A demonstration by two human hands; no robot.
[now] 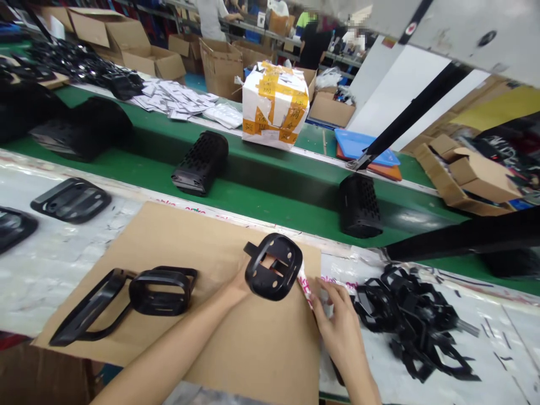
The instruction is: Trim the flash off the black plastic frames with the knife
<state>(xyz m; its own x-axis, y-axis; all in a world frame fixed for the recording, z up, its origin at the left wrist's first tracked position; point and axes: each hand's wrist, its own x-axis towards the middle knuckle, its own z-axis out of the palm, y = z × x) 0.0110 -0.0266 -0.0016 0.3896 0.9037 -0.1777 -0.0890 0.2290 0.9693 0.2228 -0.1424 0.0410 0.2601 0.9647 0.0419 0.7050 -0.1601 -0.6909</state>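
Observation:
My left hand point(241, 278) holds up a rounded black plastic part point(274, 267) with small round holes and a central opening. The part hides most of that hand's fingers. My right hand point(335, 306) is just right of it, thumb and fingers apart, near a white strip with pink print point(304, 287). Whether the fingertips touch the strip, I cannot tell. Beneath both hands lies a sheet of brown cardboard point(253, 349). On its left side rest a black frame with a long loop point(90, 309) and a smaller black ring-shaped part point(160, 292).
A heap of black plastic pieces point(413, 320) lies to the right. Black perforated cylinders point(202, 163) stand on the green conveyor point(261, 197) ahead. Beyond are a taped white box point(276, 104) and white papers point(172, 98). A black post point(413, 112) slants at right.

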